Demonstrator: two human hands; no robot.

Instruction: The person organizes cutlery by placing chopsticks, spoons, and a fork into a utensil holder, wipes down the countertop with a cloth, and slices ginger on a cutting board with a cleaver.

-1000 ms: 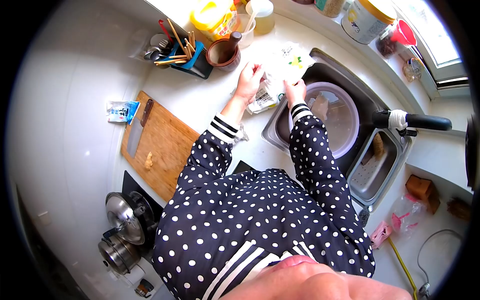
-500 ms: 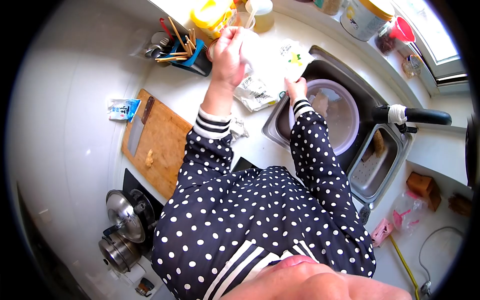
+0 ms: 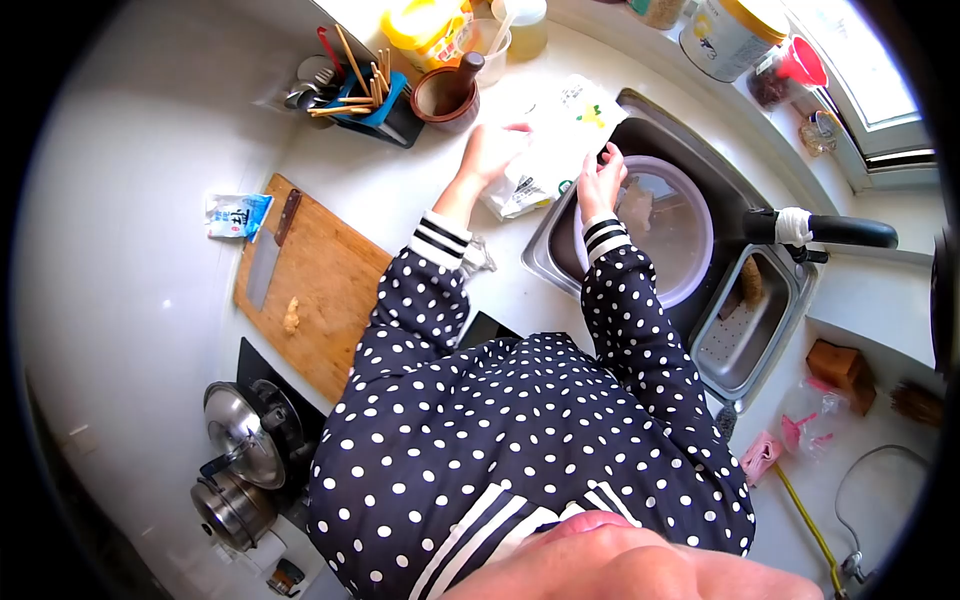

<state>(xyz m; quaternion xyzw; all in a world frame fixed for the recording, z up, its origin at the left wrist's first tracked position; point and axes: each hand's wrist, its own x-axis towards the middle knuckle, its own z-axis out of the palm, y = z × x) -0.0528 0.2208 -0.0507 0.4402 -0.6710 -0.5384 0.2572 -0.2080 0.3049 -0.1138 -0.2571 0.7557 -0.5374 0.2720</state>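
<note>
A white printed plastic bag with yellow-green fruit pictures lies crumpled on the counter between my hands. My left hand is at the bag's left side, its fingers closed on the edge and partly hidden by the glare. At the right edge, beside the sink, my right hand has its curled fingers on the bag. A brown mortar with a pestle in it stands just beyond my left hand. To the right, a pale round basin in the sink holds cloudy water and a light lump.
A cutting board at left carries a knife and a ginger piece. Behind it is a blue-white packet. A chopstick holder, a yellow tub and the tap stand around. Pots are at lower left.
My left hand has come down from above the counter to the bag's left side, uncovering the mortar and pestle. My right hand has stayed by the bag's right edge, its fingers shifting slightly upward.
</note>
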